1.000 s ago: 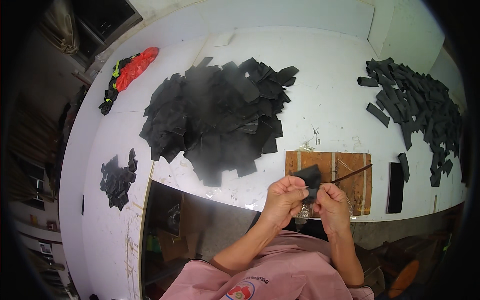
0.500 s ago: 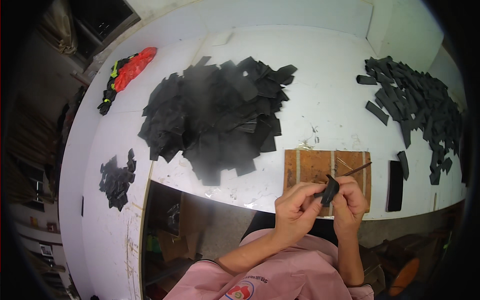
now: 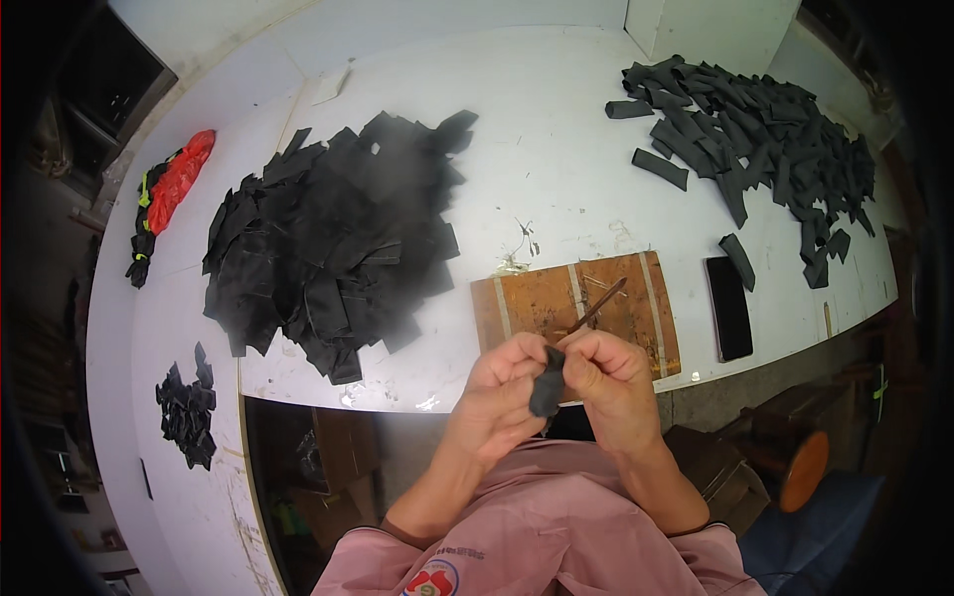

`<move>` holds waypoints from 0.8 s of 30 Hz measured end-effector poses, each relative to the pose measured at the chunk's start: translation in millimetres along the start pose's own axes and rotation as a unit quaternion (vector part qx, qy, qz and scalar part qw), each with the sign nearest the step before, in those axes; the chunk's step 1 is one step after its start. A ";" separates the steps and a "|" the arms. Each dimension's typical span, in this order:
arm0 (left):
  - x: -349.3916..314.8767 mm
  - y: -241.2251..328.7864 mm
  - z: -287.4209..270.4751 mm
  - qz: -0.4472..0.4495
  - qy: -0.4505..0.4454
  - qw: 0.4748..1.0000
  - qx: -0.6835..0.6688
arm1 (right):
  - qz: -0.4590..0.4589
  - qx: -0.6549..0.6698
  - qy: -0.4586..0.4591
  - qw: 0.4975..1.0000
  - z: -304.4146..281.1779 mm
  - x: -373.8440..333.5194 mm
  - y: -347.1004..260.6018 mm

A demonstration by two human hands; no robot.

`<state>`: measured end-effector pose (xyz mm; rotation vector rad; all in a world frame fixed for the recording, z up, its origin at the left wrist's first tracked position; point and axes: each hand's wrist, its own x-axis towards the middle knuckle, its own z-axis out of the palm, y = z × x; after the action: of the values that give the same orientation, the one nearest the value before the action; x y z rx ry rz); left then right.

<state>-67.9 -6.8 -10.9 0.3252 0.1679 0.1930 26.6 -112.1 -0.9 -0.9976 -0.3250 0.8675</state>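
Observation:
Just in front of my body, over the table's front edge, a small black fabric piece (image 3: 547, 382) is folded between my two hands. My left hand (image 3: 497, 397) is closed, pinching the piece from the left with thumb and fingers. From the right, my right hand (image 3: 611, 382) is also closed, its thumb and forefinger at the upper part of the piece. A thin dark brown stick (image 3: 598, 304) juts up beyond the right fingers, over the wooden board (image 3: 532, 298); whether those fingers hold it, I cannot tell.
On the white table (image 3: 537, 119) a large heap of flat black fabric pieces (image 3: 328, 238) lies left. Narrow black tubes (image 3: 775, 129) are piled far right. A dark phone (image 3: 729, 308) lies right of the board. A smaller black heap (image 3: 187, 412) and a red bag (image 3: 181, 181) lie farther left.
My view has shifted, so the table's contents sit farther left in the picture. Both hands still grip the fabric piece, now turned with its broad side showing. The stick's tip has moved inward over the board.

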 end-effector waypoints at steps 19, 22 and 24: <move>63.8 15.3 8.6 -0.120 -0.125 0.984 -0.047 | 0.068 -0.041 -0.099 0.992 -39.7 44.0 -47.6; 83.9 37.5 10.6 -0.169 -0.054 0.972 -0.155 | 0.057 -0.114 -0.060 0.990 -32.9 58.8 -59.0; 93.0 47.3 13.8 -0.201 -0.014 0.945 -0.259 | 0.024 -0.183 -0.090 0.979 -25.8 65.8 -69.6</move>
<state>17.2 53.0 5.4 -0.2342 0.1459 -0.1738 117.6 -94.9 34.7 -1.2735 -0.6336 0.9652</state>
